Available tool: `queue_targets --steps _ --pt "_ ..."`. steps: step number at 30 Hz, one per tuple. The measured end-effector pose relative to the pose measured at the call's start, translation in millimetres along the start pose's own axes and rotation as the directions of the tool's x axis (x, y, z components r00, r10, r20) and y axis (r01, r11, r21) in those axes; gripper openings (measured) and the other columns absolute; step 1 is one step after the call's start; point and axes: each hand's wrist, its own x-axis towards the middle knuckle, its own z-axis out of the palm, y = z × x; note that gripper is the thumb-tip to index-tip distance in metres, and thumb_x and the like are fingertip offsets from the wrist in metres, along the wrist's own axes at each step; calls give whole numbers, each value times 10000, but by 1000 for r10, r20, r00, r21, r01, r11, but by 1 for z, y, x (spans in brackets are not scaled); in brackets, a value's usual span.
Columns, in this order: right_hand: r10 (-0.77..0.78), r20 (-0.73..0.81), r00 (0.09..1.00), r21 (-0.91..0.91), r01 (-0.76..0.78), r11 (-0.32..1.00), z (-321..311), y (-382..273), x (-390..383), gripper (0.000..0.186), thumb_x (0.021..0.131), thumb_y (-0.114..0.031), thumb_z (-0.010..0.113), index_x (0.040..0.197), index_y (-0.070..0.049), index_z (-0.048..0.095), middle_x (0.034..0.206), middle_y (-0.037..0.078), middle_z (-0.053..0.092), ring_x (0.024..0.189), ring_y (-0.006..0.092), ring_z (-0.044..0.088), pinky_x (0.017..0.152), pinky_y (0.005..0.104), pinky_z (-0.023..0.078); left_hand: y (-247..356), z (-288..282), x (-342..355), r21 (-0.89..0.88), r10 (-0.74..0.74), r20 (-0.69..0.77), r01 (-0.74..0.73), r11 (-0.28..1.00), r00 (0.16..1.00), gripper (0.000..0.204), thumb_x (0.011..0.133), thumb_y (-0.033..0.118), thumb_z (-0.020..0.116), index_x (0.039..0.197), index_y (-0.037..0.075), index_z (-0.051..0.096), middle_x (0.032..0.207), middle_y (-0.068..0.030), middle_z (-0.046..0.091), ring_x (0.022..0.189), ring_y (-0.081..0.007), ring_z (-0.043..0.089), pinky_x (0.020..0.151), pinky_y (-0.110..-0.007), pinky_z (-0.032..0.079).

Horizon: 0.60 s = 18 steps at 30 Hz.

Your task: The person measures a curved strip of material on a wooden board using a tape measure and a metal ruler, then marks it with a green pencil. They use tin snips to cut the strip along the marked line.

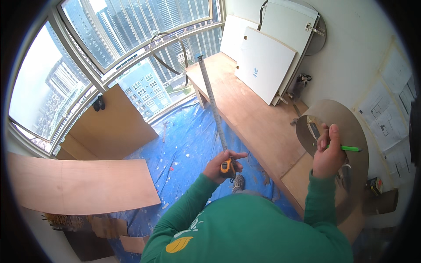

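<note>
My left hand (218, 168), low in the middle of the head view, grips an orange-and-black tape measure (228, 167). Its blade (210, 94) is pulled out and points up and away, the tip above the near left end of the long wooden bench by the window. My right hand (328, 154) is closed around a green pencil (353, 149), in front of a curled brown strip (326, 113) on the bench top (245, 114). Several white panels (267, 65) lean on the wall at the bench's back.
A curved plywood board (87, 184) lies at the left, with a large brown sheet (101, 127) behind it against the windows. Blue plastic sheeting (175, 140) with scraps covers the floor under my shoe (238, 182). Drawings (381, 114) are taped to the right wall.
</note>
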Motion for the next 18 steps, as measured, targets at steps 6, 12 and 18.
queue_targets --steps 6,12,18 --pt "97 122 988 -77 -88 993 56 75 35 262 1011 -241 620 845 -41 653 674 -36 450 590 67 350 583 241 306 54 -16 82 101 -62 83 53 993 995 397 1082 409 471 1246 67 589 1359 -230 618 948 -274 714 820 -415 595" --pt "294 137 946 -153 -273 950 87 125 57 368 1034 -324 584 1071 21 709 715 -52 407 664 65 352 641 249 313 86 -35 147 -114 -63 68 70 991 996 362 1080 398 488 1225 82 588 1365 -211 624 889 -274 717 800 -397 593" --pt "376 92 922 -255 -343 904 133 175 59 357 1052 -355 510 1074 -29 653 720 -43 385 661 62 339 629 236 291 115 -67 219 -178 -193 200 229 957 961 339 1081 389 489 1223 104 602 1439 -216 572 886 -269 722 804 -397 592"
